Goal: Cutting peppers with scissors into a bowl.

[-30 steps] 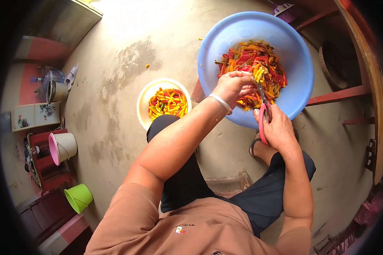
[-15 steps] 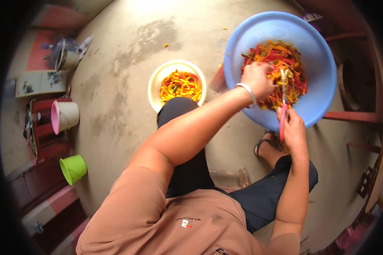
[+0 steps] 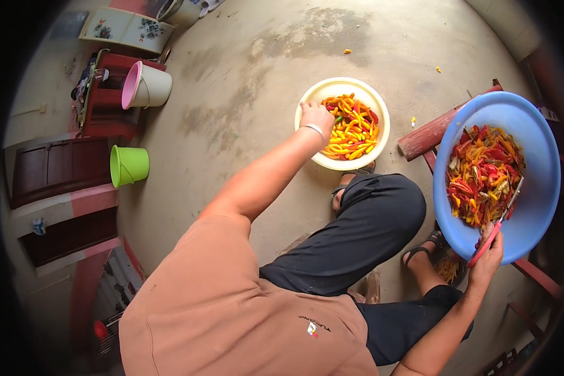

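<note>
My left hand (image 3: 317,118) is at the left rim of a cream bowl (image 3: 385,119) on the floor. Its fingers are curled in beside whole yellow, orange and red chili peppers (image 3: 357,135); what they hold, if anything, is hidden. My right hand (image 3: 487,254) grips pink-handled scissors (image 3: 496,233) at the near edge of a large blue basin (image 3: 541,188). The blades reach over a heap of cut red and orange peppers (image 3: 482,175) inside it.
A reddish wooden piece (image 3: 429,133) lies between bowl and basin. Along the left stand a green bucket (image 3: 130,166) and a white bucket with pink inside (image 3: 153,86). My knee (image 3: 401,203) rises between my arms. A stray pepper (image 3: 348,51) lies on the floor.
My left hand has left the cut peppers in the blue basin and moved left to the cream bowl. The right hand still holds the scissors at the basin. The whole view has turned left.
</note>
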Tool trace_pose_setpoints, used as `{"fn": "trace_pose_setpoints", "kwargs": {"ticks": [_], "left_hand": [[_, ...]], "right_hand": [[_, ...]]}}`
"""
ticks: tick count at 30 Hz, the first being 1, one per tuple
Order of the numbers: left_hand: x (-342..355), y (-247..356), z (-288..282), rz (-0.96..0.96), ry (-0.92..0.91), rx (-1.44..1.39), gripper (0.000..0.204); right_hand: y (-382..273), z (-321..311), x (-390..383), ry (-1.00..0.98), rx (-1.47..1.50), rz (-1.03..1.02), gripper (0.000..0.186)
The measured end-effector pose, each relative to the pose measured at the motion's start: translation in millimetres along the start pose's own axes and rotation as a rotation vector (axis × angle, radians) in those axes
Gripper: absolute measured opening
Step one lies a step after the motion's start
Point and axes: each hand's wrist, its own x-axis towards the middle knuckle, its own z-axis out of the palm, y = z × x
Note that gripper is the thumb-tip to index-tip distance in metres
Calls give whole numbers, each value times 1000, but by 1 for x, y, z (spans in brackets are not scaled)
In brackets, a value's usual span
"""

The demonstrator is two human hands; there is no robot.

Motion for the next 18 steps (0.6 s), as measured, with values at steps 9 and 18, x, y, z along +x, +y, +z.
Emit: {"fn": "trace_pose_setpoints", "kwargs": {"ticks": [9,18], "left_hand": [[4,33,151,-229,-134,-738,16],[40,81,169,-164,-81,-602,12]], "right_hand": [[-25,28,9,29,219,31,24],[-33,50,13,-102,133,-34,14]]}}
